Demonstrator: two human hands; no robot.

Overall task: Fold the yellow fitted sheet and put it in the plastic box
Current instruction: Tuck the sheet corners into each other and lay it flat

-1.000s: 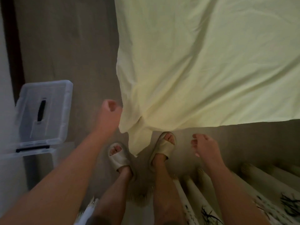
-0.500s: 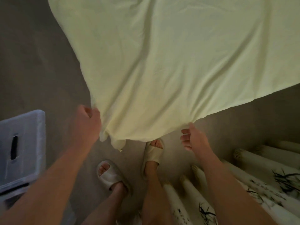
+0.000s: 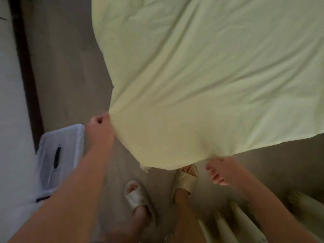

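Note:
The pale yellow fitted sheet [image 3: 201, 81] spreads over the grey floor and fills most of the view. My left hand [image 3: 100, 127] is closed on the sheet's left edge and holds it up off the floor. My right hand [image 3: 219, 170] sits at the sheet's near edge with its fingers spread; they touch the hem, and I cannot tell whether they grip it. The clear plastic box [image 3: 59, 158], its lid on with a dark handle slot, stands on the floor left of my left forearm.
My feet in light slippers [image 3: 135, 195] stand just below the sheet's near corner. Rolled pale tubes with dark markings [image 3: 245, 223] lie at the bottom right. A dark baseboard [image 3: 26, 67] and white wall run along the left.
My left hand has risen and pulled the sheet's left edge up and leftward. The right hand stays at the near edge. The view has swung, bringing the box back to the left.

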